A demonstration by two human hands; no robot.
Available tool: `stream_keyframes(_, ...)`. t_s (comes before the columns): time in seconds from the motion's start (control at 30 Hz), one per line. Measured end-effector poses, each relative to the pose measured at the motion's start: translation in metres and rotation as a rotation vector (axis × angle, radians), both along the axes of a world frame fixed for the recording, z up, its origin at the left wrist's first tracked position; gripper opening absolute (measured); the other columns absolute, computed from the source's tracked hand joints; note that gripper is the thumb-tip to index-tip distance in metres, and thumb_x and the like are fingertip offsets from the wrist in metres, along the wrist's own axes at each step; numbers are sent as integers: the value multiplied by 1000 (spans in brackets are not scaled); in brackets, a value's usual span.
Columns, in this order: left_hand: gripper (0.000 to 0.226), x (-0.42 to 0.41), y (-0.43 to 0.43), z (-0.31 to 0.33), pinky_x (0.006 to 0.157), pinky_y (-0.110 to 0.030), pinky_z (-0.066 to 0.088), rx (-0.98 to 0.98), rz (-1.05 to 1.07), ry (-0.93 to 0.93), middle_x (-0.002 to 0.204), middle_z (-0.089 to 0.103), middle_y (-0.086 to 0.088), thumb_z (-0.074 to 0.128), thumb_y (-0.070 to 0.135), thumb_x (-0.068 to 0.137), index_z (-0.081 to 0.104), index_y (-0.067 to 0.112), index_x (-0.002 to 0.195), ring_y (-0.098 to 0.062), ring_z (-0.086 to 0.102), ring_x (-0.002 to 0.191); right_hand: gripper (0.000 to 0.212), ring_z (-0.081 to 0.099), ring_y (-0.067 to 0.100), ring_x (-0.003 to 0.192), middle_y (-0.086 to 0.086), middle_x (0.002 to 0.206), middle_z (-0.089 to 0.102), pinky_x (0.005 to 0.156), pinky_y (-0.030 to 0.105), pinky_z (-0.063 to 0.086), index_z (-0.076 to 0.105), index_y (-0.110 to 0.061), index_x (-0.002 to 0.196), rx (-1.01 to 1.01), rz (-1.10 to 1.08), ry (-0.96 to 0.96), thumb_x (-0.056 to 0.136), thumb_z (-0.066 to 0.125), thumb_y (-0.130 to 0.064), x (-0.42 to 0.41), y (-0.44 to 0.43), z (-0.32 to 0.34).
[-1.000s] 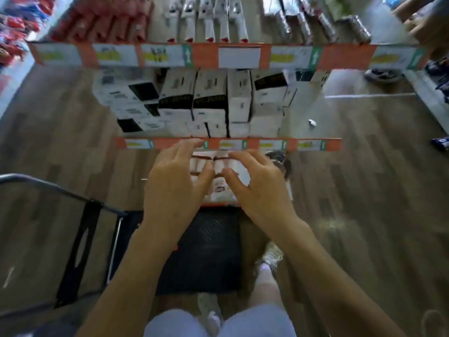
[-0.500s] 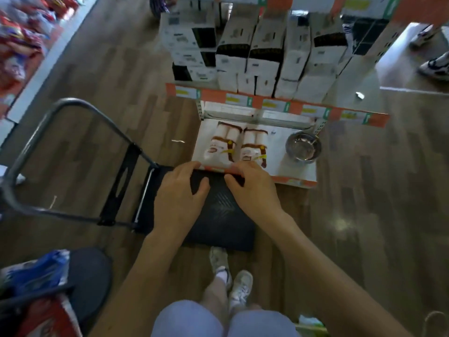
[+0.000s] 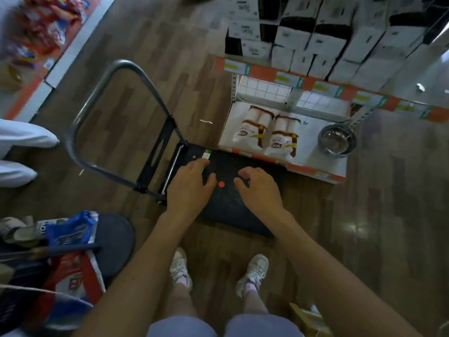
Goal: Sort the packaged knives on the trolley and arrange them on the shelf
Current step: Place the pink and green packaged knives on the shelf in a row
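Both hands point(image 3: 189, 188) empty above trolley point(image 3: 226, 203), abutting shelf edge point(image 3: 313, 170).

One head-worn wide-angle camera, we look steeply down from standing height, facing forward toward the shelf point(image 3: 286, 132), our own forearms and feet close below, the trolley point(image 3: 233, 198) deck mid-frame, floor point(image 3: 388, 190) curving away at the edges.

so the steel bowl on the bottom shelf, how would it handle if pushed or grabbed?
The steel bowl looks thin and empty, so probably light. Its shiny surface on the smooth white shelf suggests it would slide, maybe spin, when nudged. Rigid and wide and low, so unlikely to tip or dent.
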State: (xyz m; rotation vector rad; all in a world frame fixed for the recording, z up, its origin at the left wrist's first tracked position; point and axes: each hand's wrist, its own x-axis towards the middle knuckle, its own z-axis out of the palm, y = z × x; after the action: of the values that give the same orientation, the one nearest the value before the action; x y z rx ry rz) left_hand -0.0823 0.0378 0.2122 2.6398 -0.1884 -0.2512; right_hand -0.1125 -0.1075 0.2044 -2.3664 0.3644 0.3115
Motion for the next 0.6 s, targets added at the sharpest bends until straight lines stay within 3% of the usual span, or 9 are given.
stream_keyframes(0.27,37,60,63,-65,84,-37,44,109,-157,128,121,57,-7,48,31,92,48,14,125,-24,53,109,30,51,16,96,6,116,55,79,28,40,54,-13,120,-43,-130,122,95,46,-28,32,68,-58)
stream_keyframes(0.6,37,126,89,-209,76,-35,46,233,-239,155,115,61,-6,46,31,92,47,14,125,-23,56,103,23,51,15,82,5,102,56,68,29,41,58,-13,105,-114,-143,220,94,46,-29,86,103,-212)
